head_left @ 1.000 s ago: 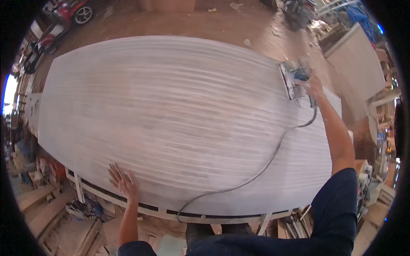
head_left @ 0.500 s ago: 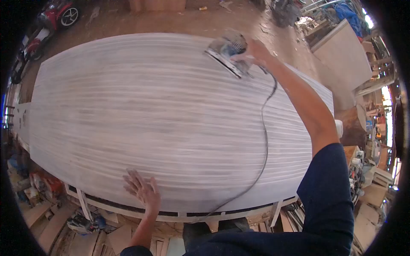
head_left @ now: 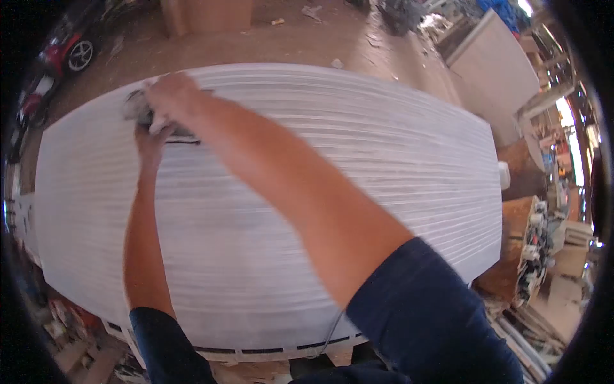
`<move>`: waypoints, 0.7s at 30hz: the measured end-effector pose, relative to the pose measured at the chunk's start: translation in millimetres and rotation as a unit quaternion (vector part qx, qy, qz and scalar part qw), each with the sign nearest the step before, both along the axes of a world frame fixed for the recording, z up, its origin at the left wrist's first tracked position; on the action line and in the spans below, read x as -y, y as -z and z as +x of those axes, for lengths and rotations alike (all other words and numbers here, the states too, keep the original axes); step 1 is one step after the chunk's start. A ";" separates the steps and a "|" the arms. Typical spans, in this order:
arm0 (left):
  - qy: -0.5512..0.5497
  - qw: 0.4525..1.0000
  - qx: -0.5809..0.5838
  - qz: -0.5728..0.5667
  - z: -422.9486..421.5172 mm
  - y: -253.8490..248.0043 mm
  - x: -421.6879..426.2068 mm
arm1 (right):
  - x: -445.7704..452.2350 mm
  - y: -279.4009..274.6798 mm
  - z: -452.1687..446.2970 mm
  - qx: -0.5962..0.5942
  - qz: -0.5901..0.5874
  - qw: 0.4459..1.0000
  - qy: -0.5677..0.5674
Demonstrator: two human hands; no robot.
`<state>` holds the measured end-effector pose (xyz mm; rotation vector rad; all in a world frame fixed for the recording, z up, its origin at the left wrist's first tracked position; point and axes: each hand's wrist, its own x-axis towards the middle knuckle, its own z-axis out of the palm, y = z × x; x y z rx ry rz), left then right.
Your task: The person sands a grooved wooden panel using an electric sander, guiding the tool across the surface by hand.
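A power sander (head_left: 135,106) with a flat pad sits on the far left part of a large pale panel (head_left: 268,192) marked with long streaks. My right hand (head_left: 171,96) is wrapped round the sander's top, its arm reaching across the panel. Just below, my left hand (head_left: 151,138) grips the sander's near side; its fingers are partly hidden behind the tool and my right hand. A little of the sander's cord (head_left: 332,331) shows at the panel's near edge, and the rest is hidden by my right arm.
A pale board (head_left: 495,77) leans at the far right. Wooden boxes and clutter (head_left: 527,256) stand off the panel's right end. A red wheeled vehicle (head_left: 73,56) is at the far left, and a brown block (head_left: 208,16) stands on the floor behind the panel.
My right hand has carried the sander from the panel's far right to its far left. My left hand, open near the front edge before, has moved forward and taken hold of the sander too.
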<state>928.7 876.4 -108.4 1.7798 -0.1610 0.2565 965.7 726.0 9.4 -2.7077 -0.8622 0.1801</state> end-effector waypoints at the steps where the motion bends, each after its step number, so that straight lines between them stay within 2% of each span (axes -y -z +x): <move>1: -0.014 0.997 0.029 -0.063 -0.7 13.9 8.8 | 11.6 6.2 -4.9 0.002 0.007 1.000 0.013; 2: -0.004 0.998 0.024 -0.056 -1.6 20.4 24.9 | 20.8 13.5 -12.4 0.076 0.011 0.997 0.003; 3: -0.059 0.997 0.041 -0.004 -6.7 27.3 38.5 | 33.4 18.2 -21.8 0.148 0.013 0.989 -0.010; 4: -0.117 0.990 0.064 0.046 -10.9 34.8 52.3 | 59.4 16.9 -33.8 0.145 0.019 0.989 -0.006; 8: -0.178 0.975 0.126 0.053 -7.8 72.0 161.2 | 198.6 11.0 -60.2 0.070 -0.009 0.997 0.040; 10: -0.233 0.950 0.085 0.191 -32.9 57.0 233.5 | 267.4 23.6 -47.7 0.062 -0.055 0.996 -0.012; 12: -0.246 0.949 0.095 0.172 -55.9 49.7 303.7 | 329.2 28.9 -52.3 0.057 -0.046 0.997 0.023; 14: -0.289 0.911 0.093 0.279 -76.9 51.9 367.1 | 393.3 13.0 -81.3 0.042 -0.022 0.999 0.004; 16: -0.248 0.950 0.023 0.189 -112.3 15.3 429.3 | 446.7 21.1 -93.3 0.008 -0.045 0.998 0.037; 18: -0.283 0.922 0.059 0.256 -126.2 35.4 488.5 | 508.8 32.1 -105.3 -0.040 -0.054 0.996 0.054; 21: -0.210 0.949 0.105 0.212 -158.4 26.4 575.8 | 598.1 15.8 -153.6 -0.056 -0.052 0.992 0.103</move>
